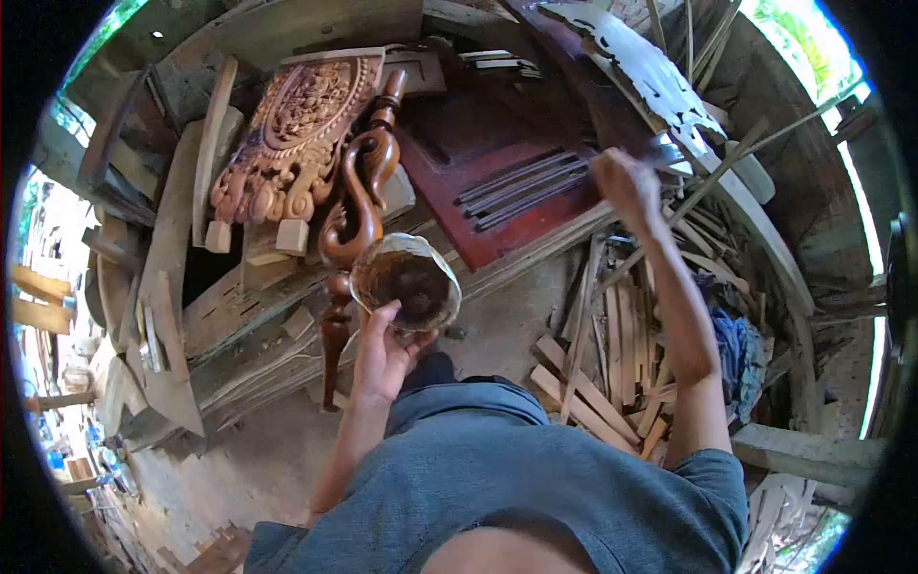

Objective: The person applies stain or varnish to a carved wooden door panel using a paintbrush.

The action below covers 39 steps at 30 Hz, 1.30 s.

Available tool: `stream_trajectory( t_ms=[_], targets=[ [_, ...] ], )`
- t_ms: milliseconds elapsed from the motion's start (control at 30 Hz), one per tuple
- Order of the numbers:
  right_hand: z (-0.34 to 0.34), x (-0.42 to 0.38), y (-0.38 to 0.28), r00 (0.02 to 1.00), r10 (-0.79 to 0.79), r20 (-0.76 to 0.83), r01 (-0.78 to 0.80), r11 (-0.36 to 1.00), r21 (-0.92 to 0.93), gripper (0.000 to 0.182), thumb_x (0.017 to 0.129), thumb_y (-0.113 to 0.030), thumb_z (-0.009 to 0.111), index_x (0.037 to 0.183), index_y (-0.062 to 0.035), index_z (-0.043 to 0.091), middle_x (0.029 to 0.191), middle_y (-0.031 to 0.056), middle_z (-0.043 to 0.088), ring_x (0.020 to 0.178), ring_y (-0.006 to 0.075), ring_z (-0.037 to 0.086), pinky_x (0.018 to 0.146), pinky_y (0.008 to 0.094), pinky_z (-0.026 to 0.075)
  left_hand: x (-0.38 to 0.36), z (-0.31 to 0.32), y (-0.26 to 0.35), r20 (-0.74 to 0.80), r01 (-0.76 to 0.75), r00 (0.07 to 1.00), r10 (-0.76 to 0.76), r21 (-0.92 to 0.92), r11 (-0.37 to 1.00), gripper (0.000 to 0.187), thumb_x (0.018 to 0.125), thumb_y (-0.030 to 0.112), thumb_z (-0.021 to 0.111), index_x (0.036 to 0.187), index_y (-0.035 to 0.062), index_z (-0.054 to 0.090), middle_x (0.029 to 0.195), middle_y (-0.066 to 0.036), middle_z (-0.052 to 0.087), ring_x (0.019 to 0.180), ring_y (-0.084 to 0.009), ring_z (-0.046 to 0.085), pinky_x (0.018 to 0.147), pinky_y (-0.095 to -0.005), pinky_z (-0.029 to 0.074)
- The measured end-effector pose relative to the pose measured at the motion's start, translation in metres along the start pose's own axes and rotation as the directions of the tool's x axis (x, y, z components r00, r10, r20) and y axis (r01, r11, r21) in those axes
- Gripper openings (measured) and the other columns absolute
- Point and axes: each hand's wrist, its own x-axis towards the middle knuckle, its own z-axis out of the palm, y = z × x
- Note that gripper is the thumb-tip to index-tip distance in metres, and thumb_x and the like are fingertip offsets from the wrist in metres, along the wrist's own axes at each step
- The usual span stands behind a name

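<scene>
My left hand [384, 356] grips the rim of a round, pale-edged bowl [413, 287] with a dark brown inside, tilted so its opening faces me. Out to the right, my right hand [623, 182] is raised over the edge of a dark red wooden panel [478, 210] with slots in it. Its fingers are curled and blurred, and whatever they may hold is too smeared to name. Beside the bowl lies a glossy carved wooden post [368, 182] with a scrolled shape, and left of it a carved panel with relief [306, 110].
Cut wood strips [622, 335] are heaped on the right, near a blue cloth [732, 354]. A long plank [249, 311] runs below the carved pieces. Tall boards [172, 258] lean at the left. A long thin stick [708, 187] crosses the right side.
</scene>
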Motion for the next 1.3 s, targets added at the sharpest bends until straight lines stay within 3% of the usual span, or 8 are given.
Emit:
stream_trajectory(
  t_ms=[100,267,600,700,967,1167,1267,1300],
  targets=[
    [0.001,-0.009,-0.071,0.982,-0.189,-0.024,0.187,0.927,0.325,0.012,0.087,-0.019,0.06,0.082,-0.009,0.062,0.069,0.0103,0.066,0.059,0.0266,0.066,0.05,0.0407,0.054,0.023,0.007,0.01,0.0,-0.031,1.0,0.031,0.058,0.998,0.049,0.089,0.026,0.06,0.132,0.014,0.041,0.125,-0.011,0.055,0.111,-0.0263,0.057,0.084,-0.0456,0.054],
    [-0.019,-0.006,-0.116,0.926,-0.066,0.372,-0.265,0.589,0.764,0.028,0.093,-0.022,0.057,0.08,0.0017,0.063,0.072,0.0125,0.068,0.058,0.0231,0.061,0.059,0.0344,0.049,0.057,0.01,0.015,-0.079,-0.071,0.994,0.074,0.04,0.997,0.058,0.086,0.02,0.062,0.135,0.0299,0.032,0.132,-0.006,0.041,0.116,-0.0251,0.049,0.084,-0.0499,0.052],
    [-0.016,0.049,0.088,0.97,0.143,0.196,-0.17,0.977,0.13,0.028,0.095,-0.03,0.057,0.083,-0.0058,0.065,0.067,0.0121,0.065,0.059,0.0198,0.066,0.056,0.034,0.049,0.069,0.04,-0.007,-0.263,-0.275,0.926,0.27,0.02,0.961,0.047,0.088,0.025,0.062,0.13,0.0184,0.044,0.132,-0.01,0.048,0.118,-0.0293,0.051,0.096,-0.0547,0.045],
    [0.007,0.055,0.091,0.971,-0.215,0.107,0.093,0.749,0.656,0.019,0.095,-0.019,0.056,0.087,-0.0045,0.066,0.069,0.011,0.066,0.06,0.0188,0.065,0.056,0.0331,0.048,0.074,0.061,-0.025,-0.308,-0.364,0.886,0.348,0.004,0.931,0.05,0.088,0.028,0.063,0.133,0.0147,0.043,0.133,-0.011,0.048,0.12,-0.0296,0.049,0.097,-0.0546,0.045],
    [0.061,0.133,0.151,0.598,-0.543,0.59,-0.306,0.525,0.794,0.028,0.092,-0.03,0.061,0.086,-0.0044,0.068,0.059,-0.0002,0.055,0.051,0.0086,0.051,0.046,0.026,0.041,0.061,0.125,-0.072,-0.495,-0.539,0.772,0.398,-0.179,0.823,0.064,0.086,0.034,0.064,0.14,0.0145,0.036,0.14,-0.011,0.04,0.129,-0.0305,0.04,0.102,-0.0578,0.038],
    [0.152,0.227,0.139,0.787,-0.45,0.422,0.205,0.836,0.508,0.025,0.092,-0.029,0.059,0.093,-0.0075,0.071,0.078,0.0134,0.071,0.069,0.0262,0.07,0.06,0.0368,0.053,0.045,0.162,-0.104,-0.581,-0.653,0.662,0.474,-0.137,0.745,0.07,0.085,0.032,0.066,0.143,0.0179,0.031,0.144,-0.011,0.035,0.134,-0.0311,0.034,0.106,-0.0611,0.032],
    [0.184,0.214,0.135,0.839,-0.539,0.075,0.306,0.581,0.754,0.032,0.091,-0.03,0.063,0.099,0.0,0.068,0.071,0.0123,0.066,0.066,0.0226,0.066,0.062,0.0362,0.051,0.041,0.167,-0.114,-0.606,-0.668,0.652,0.456,-0.173,0.724,0.069,0.085,0.032,0.066,0.143,0.018,0.032,0.145,-0.011,0.034,0.134,-0.0314,0.034,0.106,-0.0619,0.032],
    [0.178,0.205,0.134,0.807,-0.542,0.236,0.21,0.637,0.742,0.029,0.091,-0.026,0.062,0.107,-0.0029,0.068,0.084,0.0135,0.069,0.078,0.026,0.068,0.07,0.0344,0.052,0.041,0.165,-0.115,-0.604,-0.668,0.652,0.458,-0.172,0.724,0.069,0.085,0.032,0.066,0.143,0.018,0.032,0.145,-0.011,0.034,0.134,-0.0314,0.034,0.106,-0.0619,0.032]
  ],
)
